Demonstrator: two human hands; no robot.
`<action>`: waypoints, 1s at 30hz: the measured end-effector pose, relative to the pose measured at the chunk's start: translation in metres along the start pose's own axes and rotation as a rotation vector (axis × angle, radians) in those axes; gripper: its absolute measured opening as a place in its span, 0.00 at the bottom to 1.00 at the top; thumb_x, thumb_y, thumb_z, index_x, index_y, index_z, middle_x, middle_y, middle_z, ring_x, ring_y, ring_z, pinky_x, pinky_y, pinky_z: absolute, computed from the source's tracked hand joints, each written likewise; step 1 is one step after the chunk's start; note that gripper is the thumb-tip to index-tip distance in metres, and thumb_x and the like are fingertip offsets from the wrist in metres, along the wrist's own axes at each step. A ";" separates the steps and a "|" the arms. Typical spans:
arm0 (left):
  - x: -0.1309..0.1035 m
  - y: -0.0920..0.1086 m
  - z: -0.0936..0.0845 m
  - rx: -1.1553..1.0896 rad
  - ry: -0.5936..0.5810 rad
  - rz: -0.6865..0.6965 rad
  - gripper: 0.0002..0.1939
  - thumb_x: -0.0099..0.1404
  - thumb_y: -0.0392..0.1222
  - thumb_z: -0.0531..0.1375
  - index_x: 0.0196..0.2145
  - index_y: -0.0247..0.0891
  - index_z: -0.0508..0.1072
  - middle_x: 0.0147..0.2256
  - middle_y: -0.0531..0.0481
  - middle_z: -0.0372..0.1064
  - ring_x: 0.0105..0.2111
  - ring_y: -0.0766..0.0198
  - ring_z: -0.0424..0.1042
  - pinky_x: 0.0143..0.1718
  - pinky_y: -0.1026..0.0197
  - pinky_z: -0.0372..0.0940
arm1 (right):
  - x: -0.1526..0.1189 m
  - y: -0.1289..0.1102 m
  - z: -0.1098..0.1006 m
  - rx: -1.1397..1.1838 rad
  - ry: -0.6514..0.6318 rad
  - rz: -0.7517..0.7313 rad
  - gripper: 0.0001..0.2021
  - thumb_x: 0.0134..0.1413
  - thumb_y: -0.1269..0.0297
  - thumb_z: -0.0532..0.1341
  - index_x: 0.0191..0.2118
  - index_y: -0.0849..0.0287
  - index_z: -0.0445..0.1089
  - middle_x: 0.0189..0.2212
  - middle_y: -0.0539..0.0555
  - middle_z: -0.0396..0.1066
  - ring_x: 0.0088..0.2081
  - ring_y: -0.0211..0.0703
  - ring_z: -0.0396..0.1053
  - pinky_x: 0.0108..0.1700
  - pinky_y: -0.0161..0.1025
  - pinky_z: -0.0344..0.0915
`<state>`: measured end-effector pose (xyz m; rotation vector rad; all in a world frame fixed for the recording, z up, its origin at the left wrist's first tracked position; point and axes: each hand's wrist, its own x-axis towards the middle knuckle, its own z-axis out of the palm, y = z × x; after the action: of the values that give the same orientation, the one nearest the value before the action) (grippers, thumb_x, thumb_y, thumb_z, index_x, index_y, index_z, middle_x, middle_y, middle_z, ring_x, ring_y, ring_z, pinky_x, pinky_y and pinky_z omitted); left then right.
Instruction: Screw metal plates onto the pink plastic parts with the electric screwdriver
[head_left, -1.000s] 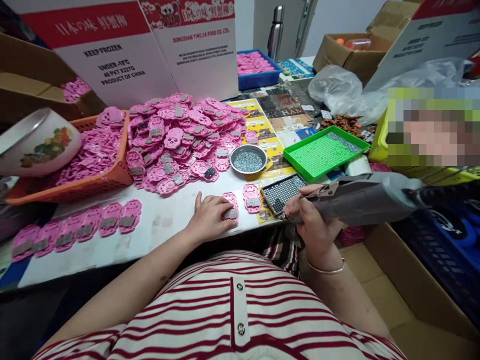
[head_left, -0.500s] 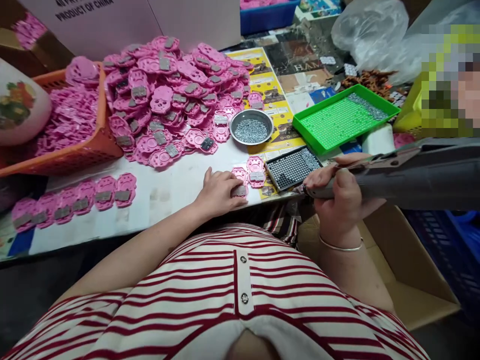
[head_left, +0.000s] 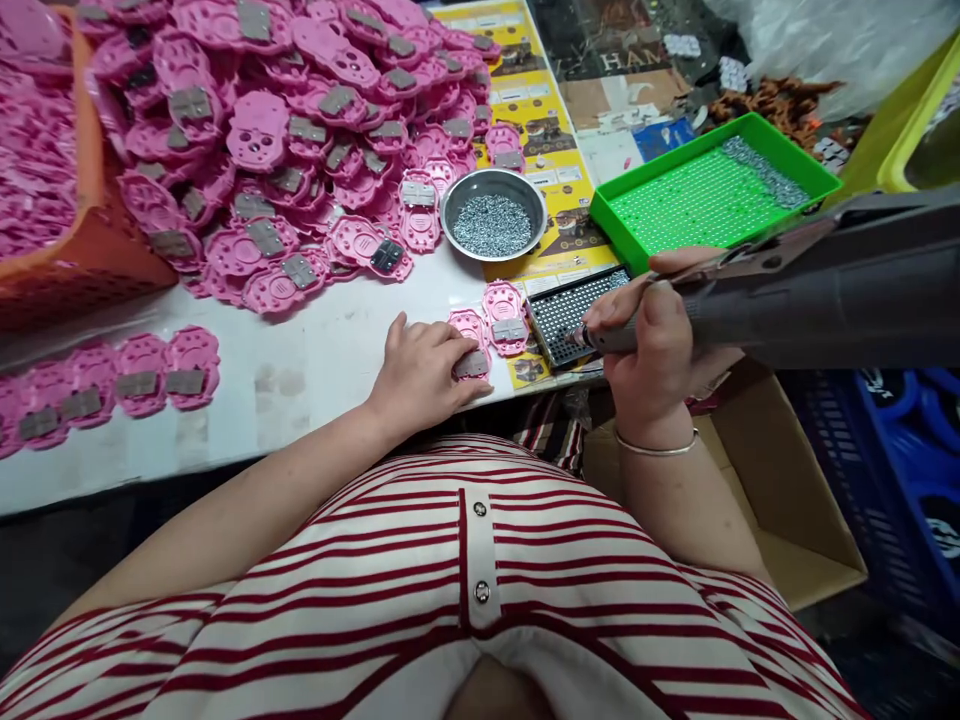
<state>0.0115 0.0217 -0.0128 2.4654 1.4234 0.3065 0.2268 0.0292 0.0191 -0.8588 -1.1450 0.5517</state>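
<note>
Pink, scallop-edged plastic plate (head_left: 467,326) with a grey metal insert (head_left: 472,365) lies at twelve o'clock, pinched between the thumb and forefinger of my left hand (head_left: 420,378). My right hand's (head_left: 654,340) fingers wrap a grey, cylindrical driver (head_left: 787,310), tip over a black perforated tray (head_left: 540,333) at one o'clock. Light, upright contact and a steady left hold should serve best.

Bowl (head_left: 493,228) between heaped parts (head_left: 257,131) and mesh tray (head_left: 652,235), perforated tray (head_left: 556,340) before them.
</note>
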 end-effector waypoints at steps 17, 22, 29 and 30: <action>-0.004 0.001 -0.004 -0.034 -0.013 -0.026 0.29 0.61 0.55 0.65 0.56 0.40 0.71 0.48 0.43 0.72 0.50 0.47 0.68 0.64 0.33 0.46 | 0.002 0.014 0.007 -0.067 0.005 -0.127 0.13 0.55 0.48 0.63 0.41 0.49 0.67 0.19 0.43 0.57 0.16 0.33 0.58 0.20 0.35 0.60; -0.006 -0.009 0.003 -0.147 0.021 -0.020 0.40 0.58 0.55 0.68 0.63 0.38 0.61 0.51 0.42 0.72 0.52 0.47 0.67 0.64 0.37 0.47 | 0.005 -0.013 0.015 0.102 0.078 -0.187 0.05 0.57 0.59 0.61 0.39 0.50 0.72 0.19 0.43 0.60 0.19 0.31 0.61 0.23 0.34 0.63; -0.003 -0.020 0.008 -0.245 0.108 0.061 0.25 0.65 0.55 0.62 0.54 0.39 0.72 0.47 0.46 0.76 0.47 0.53 0.70 0.57 0.47 0.56 | -0.005 -0.038 0.034 0.174 -0.053 -0.058 0.06 0.55 0.55 0.61 0.37 0.47 0.71 0.20 0.42 0.61 0.20 0.30 0.60 0.25 0.35 0.68; -0.001 -0.020 0.006 -0.237 0.102 0.081 0.21 0.66 0.55 0.61 0.50 0.39 0.75 0.44 0.46 0.76 0.46 0.54 0.71 0.54 0.49 0.58 | -0.007 -0.038 0.037 0.154 -0.062 -0.067 0.06 0.54 0.54 0.61 0.36 0.47 0.71 0.20 0.42 0.61 0.20 0.31 0.60 0.25 0.35 0.69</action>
<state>-0.0031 0.0290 -0.0255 2.3455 1.2463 0.5899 0.1884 0.0135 0.0524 -0.6729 -1.1672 0.6067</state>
